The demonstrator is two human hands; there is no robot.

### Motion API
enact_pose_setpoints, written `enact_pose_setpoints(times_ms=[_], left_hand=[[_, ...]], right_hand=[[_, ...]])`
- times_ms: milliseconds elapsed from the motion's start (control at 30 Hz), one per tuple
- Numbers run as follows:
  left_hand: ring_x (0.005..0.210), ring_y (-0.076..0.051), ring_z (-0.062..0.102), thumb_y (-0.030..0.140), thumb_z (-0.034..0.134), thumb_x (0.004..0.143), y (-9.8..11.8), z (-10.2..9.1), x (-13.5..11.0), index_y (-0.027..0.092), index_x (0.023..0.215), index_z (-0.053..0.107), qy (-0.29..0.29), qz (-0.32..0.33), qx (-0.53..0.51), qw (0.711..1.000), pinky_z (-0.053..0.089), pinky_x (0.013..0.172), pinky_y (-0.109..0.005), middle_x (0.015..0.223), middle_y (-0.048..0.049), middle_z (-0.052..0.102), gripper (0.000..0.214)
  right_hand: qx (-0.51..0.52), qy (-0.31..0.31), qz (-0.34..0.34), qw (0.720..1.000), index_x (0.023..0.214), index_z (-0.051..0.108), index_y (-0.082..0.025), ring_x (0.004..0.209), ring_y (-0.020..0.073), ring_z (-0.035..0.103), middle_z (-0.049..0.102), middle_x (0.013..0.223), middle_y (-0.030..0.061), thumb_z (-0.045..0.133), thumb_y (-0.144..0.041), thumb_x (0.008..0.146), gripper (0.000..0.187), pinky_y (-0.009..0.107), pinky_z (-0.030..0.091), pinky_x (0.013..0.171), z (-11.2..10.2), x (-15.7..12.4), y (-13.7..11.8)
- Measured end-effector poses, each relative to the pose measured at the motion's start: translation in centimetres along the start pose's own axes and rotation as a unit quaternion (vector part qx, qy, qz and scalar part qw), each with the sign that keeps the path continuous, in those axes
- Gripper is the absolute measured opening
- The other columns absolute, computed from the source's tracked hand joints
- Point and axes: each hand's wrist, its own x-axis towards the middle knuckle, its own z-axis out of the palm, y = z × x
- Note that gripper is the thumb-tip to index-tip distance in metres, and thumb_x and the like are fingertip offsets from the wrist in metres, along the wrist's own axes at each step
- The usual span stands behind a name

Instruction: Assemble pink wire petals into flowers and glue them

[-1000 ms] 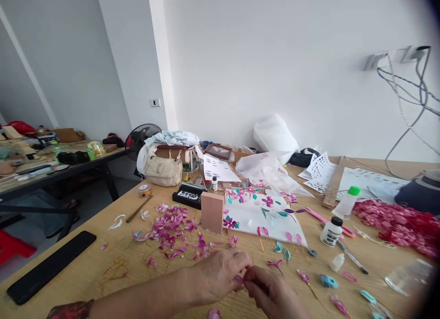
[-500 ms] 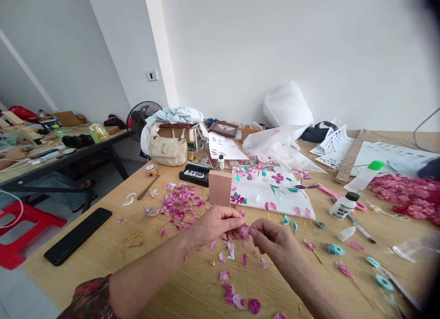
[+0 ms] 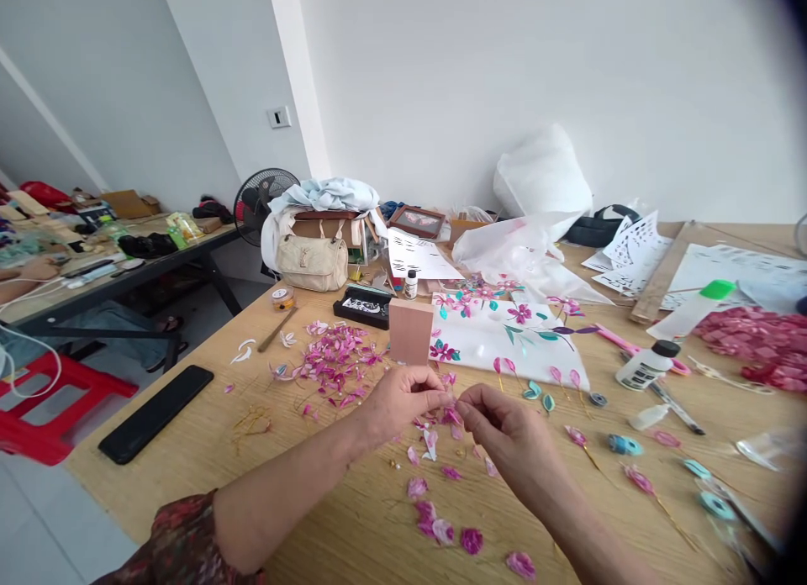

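Pink petals [image 3: 334, 358] lie in a loose pile just beside an upright wooden block [image 3: 411, 333], on a wooden table [image 3: 340, 530]. The left hand [image 3: 400, 404] has thumb and forefinger pinched together, close to the right hand [image 3: 498, 417], whose thumb and fingertips are likewise drawn together. A pink scrap [image 3: 452, 416] shows just below them; whether either hand grips it cannot be told. At the right, slim buds [image 3: 640, 480] on golden stems look finished, while the crumpled flowers [image 3: 472, 540] nearer the person seem unstemmed. Judging by the pile, plenty is left loose.
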Motion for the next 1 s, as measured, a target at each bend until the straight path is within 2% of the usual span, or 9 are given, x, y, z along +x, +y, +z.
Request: enact_pose_setpoints(times_ms=[167, 300, 400, 500, 600, 700, 800, 867, 1000], left_hand=[[0.055, -0.009, 0.048, 0.033, 0.062, 0.069, 0.6, -0.1, -0.2, 0.012, 0.063, 0.058, -0.004, -0.018, -0.064, 0.998, 0.039, 0.055, -0.021, 0.058, 0.0009, 0.053, 0.022], [0.056, -0.007, 0.048, 0.034, 0.057, 0.074, 0.8, -0.9, -0.1, 0.012, 0.064, 0.057, 0.034, -0.009, -0.065, 0.997, 0.038, 0.056, -0.02, 0.06, 0.001, 0.054, 0.024], [0.058, -0.009, 0.049, 0.037, 0.052, 0.077, 0.0, -1.4, 0.1, 0.013, 0.068, 0.056, 0.029, -0.005, 0.002, 1.0, 0.038, 0.056, -0.02, 0.062, 0.0006, 0.054, 0.026], [0.06, -0.011, 0.049, 0.038, 0.044, 0.081, -1.5, -1.6, 0.4, 0.013, 0.068, 0.057, -0.01, 0.019, 0.141, 0.99, 0.038, 0.057, -0.022, 0.061, 0.0003, 0.053, 0.031], [0.063, -0.013, 0.048, 0.036, 0.047, 0.08, -2.9, -1.5, 0.6, 0.014, 0.058, 0.057, -0.025, 0.045, 0.219, 0.974, 0.036, 0.062, -0.025, 0.06, -0.0003, 0.051, 0.032], [0.072, -0.014, 0.048, 0.031, 0.055, 0.075, -2.8, -1.3, 0.6, 0.015, 0.054, 0.056, -0.01, 0.069, 0.251, 0.965, 0.035, 0.071, -0.026, 0.068, -0.0017, 0.053, 0.026], [0.078, -0.015, 0.049, 0.034, 0.059, 0.072, -1.1, -1.1, 0.1, 0.015, 0.07, 0.06, -0.015, 0.073, 0.199, 0.977, 0.036, 0.073, -0.026, 0.077, -0.0022, 0.055, 0.019], [0.073, -0.013, 0.049, 0.041, 0.048, 0.079, 0.0, -0.7, -0.3, 0.016, 0.086, 0.058, -0.047, 0.048, 0.096, 0.993, 0.037, 0.067, -0.025, 0.079, -0.0015, 0.055, 0.028], [0.063, -0.01, 0.045, 0.044, 0.062, 0.068, 0.8, 0.7, -0.9, 0.015, 0.079, 0.053, -0.049, 0.032, 0.027, 0.998, 0.035, 0.058, -0.022, 0.07, 0.0017, 0.05, 0.032]], right_hand=[[0.075, -0.03, 0.01, 0.997, 0.063, 0.048, -0.02, 0.048, 0.0115, 0.04, 0.044, 0.05, -0.0042, 0.044, -0.041, 0.077, 0.025, 0.023, 0.03, 0.046, -0.2, 0.2, 0.7], [0.145, -0.043, 0.047, 0.987, 0.064, 0.048, -0.02, 0.046, 0.0107, 0.041, 0.048, 0.051, -0.0039, 0.046, -0.043, 0.077, 0.026, 0.023, 0.031, 0.044, -0.5, 0.2, 1.1], [0.158, -0.034, 0.054, 0.985, 0.063, 0.048, -0.02, 0.045, 0.0108, 0.041, 0.049, 0.051, -0.0037, 0.047, -0.044, 0.076, 0.027, 0.023, 0.031, 0.043, -0.5, 0.1, 0.9], [0.13, -0.004, 0.037, 0.991, 0.062, 0.05, -0.02, 0.047, 0.0112, 0.04, 0.047, 0.05, -0.0035, 0.048, -0.043, 0.075, 0.026, 0.023, 0.031, 0.044, -0.4, 0.0, 0.7], [0.083, 0.027, 0.014, 0.996, 0.063, 0.052, -0.02, 0.048, 0.012, 0.041, 0.048, 0.052, -0.0025, 0.047, -0.04, 0.075, 0.025, 0.023, 0.031, 0.046, -0.3, -0.2, 0.8], [0.023, 0.047, -0.005, 0.999, 0.064, 0.054, -0.02, 0.05, 0.0125, 0.043, 0.051, 0.054, -0.0013, 0.044, -0.037, 0.078, 0.025, 0.023, 0.032, 0.047, -0.4, -0.4, 1.0], [-0.01, 0.058, -0.014, 0.998, 0.063, 0.054, -0.02, 0.049, 0.0125, 0.044, 0.051, 0.054, -0.0016, 0.042, -0.037, 0.079, 0.026, 0.023, 0.032, 0.046, -0.6, -0.5, 0.9], [-0.025, 0.063, -0.017, 0.998, 0.062, 0.053, -0.02, 0.049, 0.0125, 0.044, 0.05, 0.053, -0.002, 0.042, -0.037, 0.079, 0.026, 0.023, 0.032, 0.046, -0.8, -0.7, 0.7], [-0.046, 0.052, -0.046, 0.997, 0.063, 0.054, -0.021, 0.049, 0.0131, 0.045, 0.052, 0.053, -0.0015, 0.042, -0.035, 0.079, 0.025, 0.024, 0.034, 0.047, -0.7, -1.4, 0.7]])
